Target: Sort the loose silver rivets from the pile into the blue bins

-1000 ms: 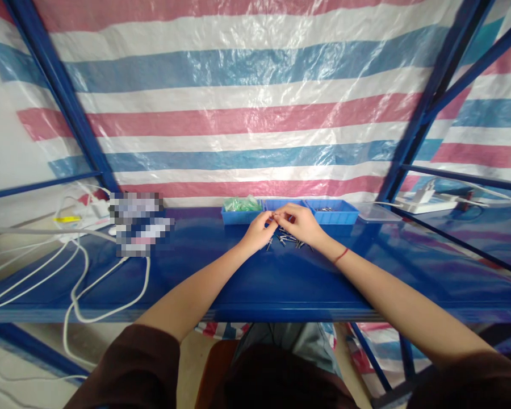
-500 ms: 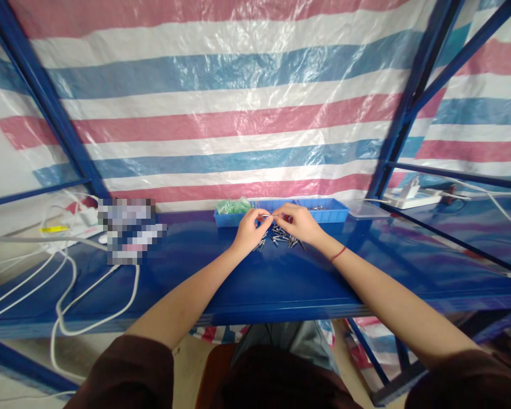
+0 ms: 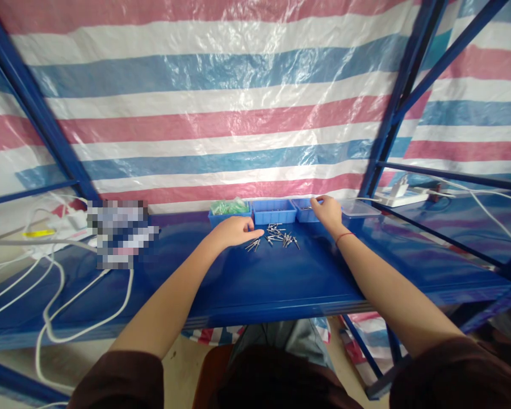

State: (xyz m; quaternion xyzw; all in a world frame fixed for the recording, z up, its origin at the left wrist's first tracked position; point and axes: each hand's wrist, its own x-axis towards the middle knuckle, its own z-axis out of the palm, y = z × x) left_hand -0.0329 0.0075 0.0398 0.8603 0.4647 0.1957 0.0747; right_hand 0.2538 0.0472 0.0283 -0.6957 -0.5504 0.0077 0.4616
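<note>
Right hand [image 3: 329, 212] over edge of blue bin [image 3: 304, 216]

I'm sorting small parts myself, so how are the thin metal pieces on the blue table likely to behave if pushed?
The thin metal pieces are probably stiff, as they look straight and shiny. They would likely slide easily, since the blue table looks smooth and glossy. Some lie across one another, so pushing one might shift its neighbours.

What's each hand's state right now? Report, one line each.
Left hand: open, near the metal pins, nothing visible in it.
Right hand: at the right-hand blue bin; open or closed, cannot be told.
</note>
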